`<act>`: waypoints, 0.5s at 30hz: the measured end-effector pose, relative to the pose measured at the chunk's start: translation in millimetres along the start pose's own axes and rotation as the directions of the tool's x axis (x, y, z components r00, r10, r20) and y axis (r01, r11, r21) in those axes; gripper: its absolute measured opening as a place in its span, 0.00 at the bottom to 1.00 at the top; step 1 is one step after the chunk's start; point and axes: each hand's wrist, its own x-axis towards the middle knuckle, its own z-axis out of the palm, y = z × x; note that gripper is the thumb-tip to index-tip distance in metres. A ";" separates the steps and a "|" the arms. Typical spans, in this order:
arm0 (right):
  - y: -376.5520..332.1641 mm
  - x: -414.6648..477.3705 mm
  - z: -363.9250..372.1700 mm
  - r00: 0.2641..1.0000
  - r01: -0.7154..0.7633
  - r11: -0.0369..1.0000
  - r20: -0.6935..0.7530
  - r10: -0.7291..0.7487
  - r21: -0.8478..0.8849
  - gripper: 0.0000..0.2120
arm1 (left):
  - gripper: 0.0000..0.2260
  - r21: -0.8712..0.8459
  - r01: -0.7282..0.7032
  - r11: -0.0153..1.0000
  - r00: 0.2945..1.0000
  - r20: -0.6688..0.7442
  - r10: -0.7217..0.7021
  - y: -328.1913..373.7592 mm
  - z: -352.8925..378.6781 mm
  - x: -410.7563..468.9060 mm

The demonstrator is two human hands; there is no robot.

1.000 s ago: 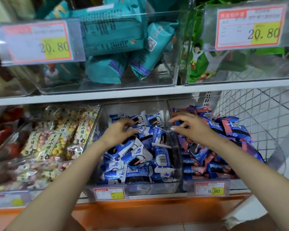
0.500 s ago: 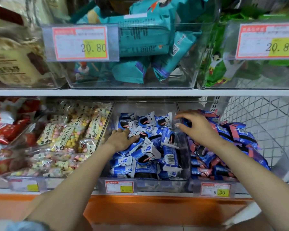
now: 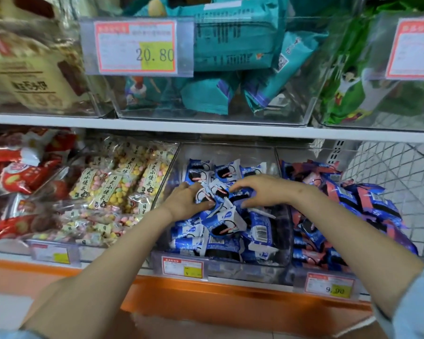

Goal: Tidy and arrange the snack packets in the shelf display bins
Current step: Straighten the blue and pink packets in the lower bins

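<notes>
Where the blue-and-white snack packets (image 3: pixel 222 227) lie heaped in the clear middle bin (image 3: pixel 230 152) on the lower shelf (image 3: pixel 230 292), left hand (image 3: pixel 187 203) pinches one; right hand (image 3: pixel 263 189) arches over the heap, grip not discernible. Judged light, crinkly, slippery, contents crushable: take by crimped end seams.

Just the one camera, worn on the person's head, looking forward and down from close in. The clear bin (image 3: pixel 225 152) of blue packets (image 3: pixel 260 231) sits mid-frame; the left forearm (image 3: pixel 113 253) and right forearm (image 3: pixel 340 231) enter from the bottom corners, and the bins on the upper shelf (image 3: pixel 206 129) are cut off at the top
</notes>
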 end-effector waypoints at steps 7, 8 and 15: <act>-5.0 4.4 2.2 0.997 -0.011 0.989 0.079 0.023 -0.149 0.22 | 0.25 -0.193 -0.032 0.981 0.982 -0.186 -0.005 -6.2 4.3 -11.4; -5.9 3.8 2.4 0.997 -0.017 0.986 0.076 0.031 -0.168 0.22 | 0.23 -0.208 -0.058 0.976 0.975 -0.220 0.011 -4.8 4.2 -13.7; -4.3 2.1 5.4 0.999 -0.031 0.976 -0.037 0.023 -0.215 0.20 | 0.15 -0.359 -0.197 0.912 0.930 -0.363 0.058 -6.2 -0.6 -30.7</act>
